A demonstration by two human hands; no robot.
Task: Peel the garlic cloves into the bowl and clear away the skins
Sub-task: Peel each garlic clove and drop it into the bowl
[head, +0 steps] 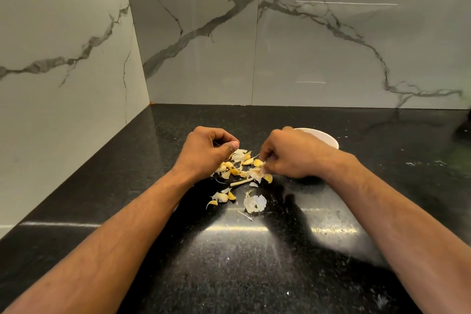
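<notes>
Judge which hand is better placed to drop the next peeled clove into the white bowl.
Right. The right hand sits directly in front of the white bowl, partly covering it, and pinches a piece at the garlic pile. The left hand lies across the pile, farther off.

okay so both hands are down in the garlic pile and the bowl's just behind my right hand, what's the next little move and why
Probably pull the papery skin off the clove your right hand is pinching, then drop it into the white bowl just behind that hand. Skins and cloves lie mixed on the black counter; the bowl's contents are hidden. Your left hand is curled, but what it holds is unclear.
</notes>
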